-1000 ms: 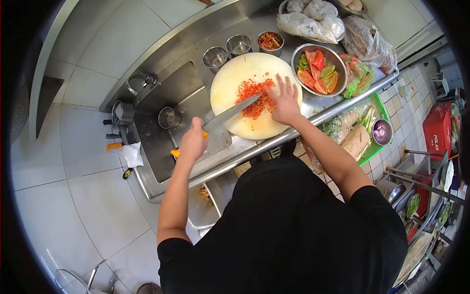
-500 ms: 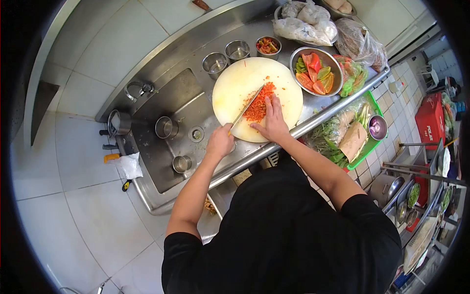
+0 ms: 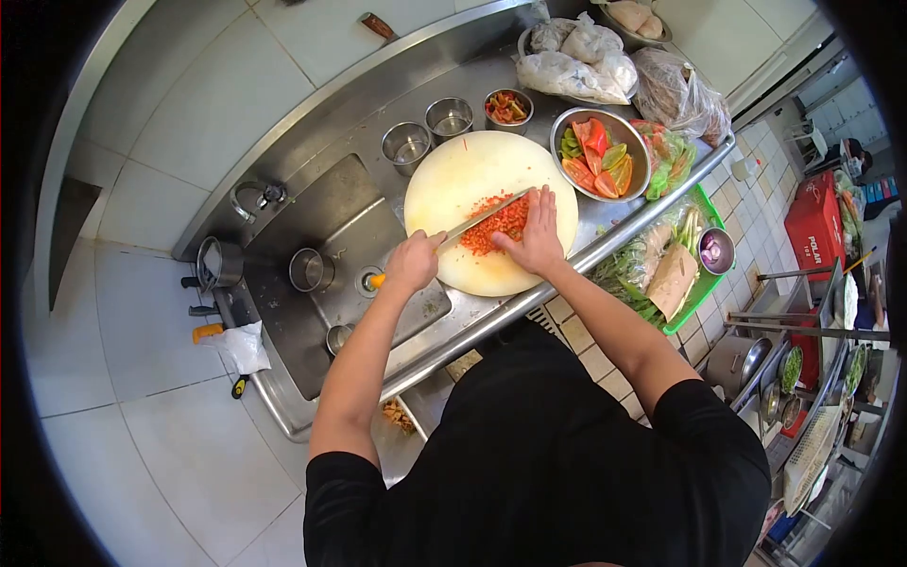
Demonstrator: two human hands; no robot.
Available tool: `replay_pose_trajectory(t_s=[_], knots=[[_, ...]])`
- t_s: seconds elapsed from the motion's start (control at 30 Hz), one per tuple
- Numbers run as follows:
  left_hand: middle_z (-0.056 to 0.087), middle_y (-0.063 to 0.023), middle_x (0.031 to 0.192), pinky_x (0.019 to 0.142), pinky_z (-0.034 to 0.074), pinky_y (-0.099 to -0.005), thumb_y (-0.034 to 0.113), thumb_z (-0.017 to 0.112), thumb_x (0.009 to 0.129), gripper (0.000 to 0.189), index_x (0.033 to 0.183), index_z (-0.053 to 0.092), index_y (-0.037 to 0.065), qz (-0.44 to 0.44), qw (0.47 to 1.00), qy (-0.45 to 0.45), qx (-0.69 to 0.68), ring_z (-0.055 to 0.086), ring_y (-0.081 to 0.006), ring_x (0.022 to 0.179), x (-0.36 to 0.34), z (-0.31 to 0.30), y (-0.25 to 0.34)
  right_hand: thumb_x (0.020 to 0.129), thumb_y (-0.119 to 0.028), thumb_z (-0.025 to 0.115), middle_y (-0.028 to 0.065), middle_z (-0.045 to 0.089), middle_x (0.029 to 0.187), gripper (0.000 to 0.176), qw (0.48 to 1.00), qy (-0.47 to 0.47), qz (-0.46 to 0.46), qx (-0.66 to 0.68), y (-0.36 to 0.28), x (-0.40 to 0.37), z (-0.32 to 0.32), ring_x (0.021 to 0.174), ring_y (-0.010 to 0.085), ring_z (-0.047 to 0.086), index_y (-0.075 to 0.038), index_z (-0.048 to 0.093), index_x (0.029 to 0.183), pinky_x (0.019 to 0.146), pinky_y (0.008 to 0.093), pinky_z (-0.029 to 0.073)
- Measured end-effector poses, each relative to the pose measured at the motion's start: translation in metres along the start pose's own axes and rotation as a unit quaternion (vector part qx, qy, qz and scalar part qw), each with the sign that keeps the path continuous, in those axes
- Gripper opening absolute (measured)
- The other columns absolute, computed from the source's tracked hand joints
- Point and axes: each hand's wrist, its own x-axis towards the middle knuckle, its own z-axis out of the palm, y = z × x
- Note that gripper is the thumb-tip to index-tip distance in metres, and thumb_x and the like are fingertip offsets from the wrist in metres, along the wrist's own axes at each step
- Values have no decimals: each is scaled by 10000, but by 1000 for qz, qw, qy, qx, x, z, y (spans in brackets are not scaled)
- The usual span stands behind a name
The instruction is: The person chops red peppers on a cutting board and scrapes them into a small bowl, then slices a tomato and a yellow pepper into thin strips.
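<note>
A round white cutting board [image 3: 444, 180] rests at the sink's right side, with a heap of finely chopped red pepper [image 3: 487, 238] on it. My left hand [image 3: 413, 261] is wrapped round the handle of a knife [image 3: 468, 225]; an orange handle end shows behind the hand. The blade lies along the heap's upper side, its tip right at the fingers of my right hand. That right hand [image 3: 537, 236] lies flat at the heap's right edge, fingers stretched and thumb apart. Beyond the board stands a steel bowl [image 3: 565, 182] of red, green and yellow pepper pieces.
Behind the board stand steel cups [image 3: 407, 144], one holding pepper scraps [image 3: 507, 108]. A sink basin [image 3: 354, 222] with a faucet [image 3: 255, 198] lies left. Bagged food [image 3: 578, 68] sits at the back. A green crate [image 3: 704, 291] of vegetables stands right, past the counter's rail [image 3: 614, 236].
The knife has swung to a flatter angle, its tip now by my right fingers. My left hand has moved leftward and away from me across the board. The view has shifted slightly.
</note>
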Motion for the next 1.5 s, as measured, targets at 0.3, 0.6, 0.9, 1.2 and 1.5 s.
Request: replay_pose_trajectory(t_s=[0.3, 0.6, 0.9, 1.2, 1.5], knots=[[604, -126, 1078, 852, 526, -449, 151, 560, 881, 458, 1327, 600, 250, -106, 986, 128, -19, 635, -339, 982, -6, -13, -17, 887, -65, 584, 189, 580, 1094, 288, 955, 219, 15, 199, -5, 85, 2, 1045, 351, 554, -15, 602, 1170, 956, 424, 439], [581, -167, 1067, 834, 528, -478, 119, 538, 884, 488, 1341, 588, 284, -160, 981, 105, -19, 636, -382, 952, 5, 4, -13, 842, -73, 585, 190, 647, 1060, 224, 986, 88, 20, 137, -2, 214, 3, 982, 345, 635, -61, 680, 1044, 867, 433, 504], [605, -121, 1005, 805, 519, -429, 108, 591, 841, 480, 1293, 644, 260, -151, 984, 79, -54, 633, -337, 907, -65, -16, -5, 815, -101, 592, 96, 687, 1020, 335, 978, -176, -26, -105, 3, 264, 24, 1118, 287, 609, -219, 732, 1095, 1001, 457, 442], [611, -137, 1027, 837, 513, -423, 126, 626, 829, 483, 1299, 641, 236, -195, 967, 133, -95, 625, -337, 948, -58, -2, -30, 869, -245, 612, 52, 688, 1014, 149, 978, -16, -158, -134, 14, 260, 25, 1073, 246, 603, -202, 727, 954, 985, 449, 397], [586, -167, 981, 829, 514, -449, 105, 606, 835, 505, 1326, 614, 226, -158, 982, 48, -97, 621, -362, 920, -51, 17, 7, 799, -168, 688, 16, 647, 828, 66, 978, 114, -172, -37, 12, 175, -32, 887, 221, 609, -171, 719, 858, 802, 385, 421]])
